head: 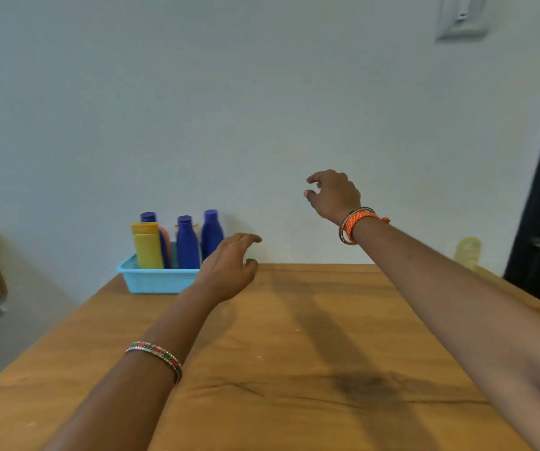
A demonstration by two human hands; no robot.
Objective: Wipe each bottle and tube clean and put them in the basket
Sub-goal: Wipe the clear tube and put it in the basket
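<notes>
At far left corner of bench [294,353], blue basket [158,281] holds three blue bottles [187,245] and yellow tube [147,247], all upright. Left hand [229,268] hovers beside basket, fingers relaxed, grasping nothing. Right hand [333,193] raised, fingers loosely curled, empty.

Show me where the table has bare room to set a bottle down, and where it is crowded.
Bare wood spans the table between the two forearms and right of the left hand, up to the far edge under the right hand. Crowded: the far-left corner, where the blue basket stands packed with blue bottles and a yellow tube.
</notes>
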